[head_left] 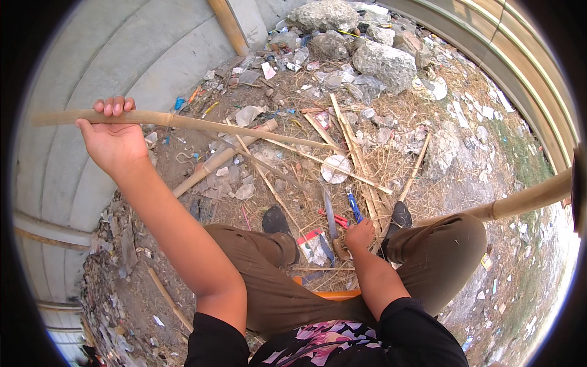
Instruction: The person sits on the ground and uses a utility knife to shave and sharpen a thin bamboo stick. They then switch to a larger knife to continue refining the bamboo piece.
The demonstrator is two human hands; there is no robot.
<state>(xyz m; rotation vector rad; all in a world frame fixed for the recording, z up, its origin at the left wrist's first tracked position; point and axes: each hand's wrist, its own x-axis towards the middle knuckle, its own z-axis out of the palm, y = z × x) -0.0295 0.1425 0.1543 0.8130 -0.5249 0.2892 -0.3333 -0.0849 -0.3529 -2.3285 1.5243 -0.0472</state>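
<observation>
My left hand [113, 137] is raised at the left, wrapped round a long split bamboo strip [202, 124]. The strip slants down to the right across the view, and its left end is blurred. Low between my knees, my right hand [361, 235] has its fingers curled downward; what they hold, if anything, is hidden. Close beside it lie a blue-handled tool [353, 207], red-handled pliers [333, 218] and a long curved blade [329, 211] with a wooden handle [341, 249].
Several bamboo strips [354, 147] and a thicker bamboo pole [223, 158] lie ahead among litter. A white disc [335, 169] is near them. Big rocks [385, 65] stand at the back. A grey wall [116, 67] rises left; another bamboo pole [520, 203] lies right of my knee.
</observation>
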